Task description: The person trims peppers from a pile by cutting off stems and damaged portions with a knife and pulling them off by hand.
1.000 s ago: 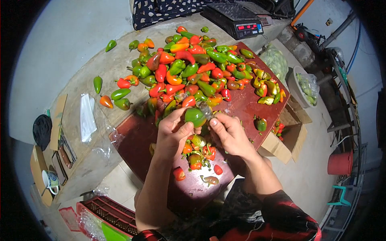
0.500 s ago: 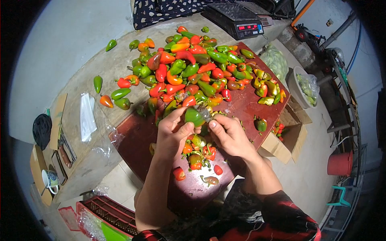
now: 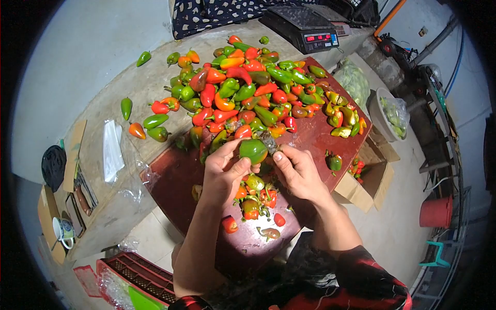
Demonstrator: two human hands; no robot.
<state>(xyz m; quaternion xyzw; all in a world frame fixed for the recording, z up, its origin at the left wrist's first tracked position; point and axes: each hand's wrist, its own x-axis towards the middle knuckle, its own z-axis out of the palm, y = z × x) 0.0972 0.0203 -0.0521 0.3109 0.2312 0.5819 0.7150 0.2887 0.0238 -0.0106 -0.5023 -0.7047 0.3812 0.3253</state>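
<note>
My left hand [image 3: 227, 168] is closed around a green pepper [image 3: 252, 151], its thumb and fingers pinching the sides. Close beside it, my right hand [image 3: 297, 170] pinches a small dark, blade-like tool [image 3: 267, 141], its mottled flat part at the pepper's right end; the exact kind is unclear. Beneath both hands, cut pepper tops and scraps [image 3: 253, 194] lie on the dark red tabletop [image 3: 178, 178]. Beyond them spreads a large heap of red, green and orange peppers [image 3: 232, 90]. Cut-open peppers [image 3: 343, 116] are grouped at the tabletop's right edge.
A digital scale [image 3: 305, 31] stands at the back. To the right are an open cardboard box [image 3: 380, 181] with red pieces inside, a white tub [image 3: 380, 113] and a red bucket [image 3: 436, 211]. White plastic bags [image 3: 112, 152] lie left; a red crate [image 3: 147, 276] sits lower left.
The right hand has shifted slightly right, with the dark tool now at the pepper's upper right end. The pepper has turned a little, showing more of its green side.
</note>
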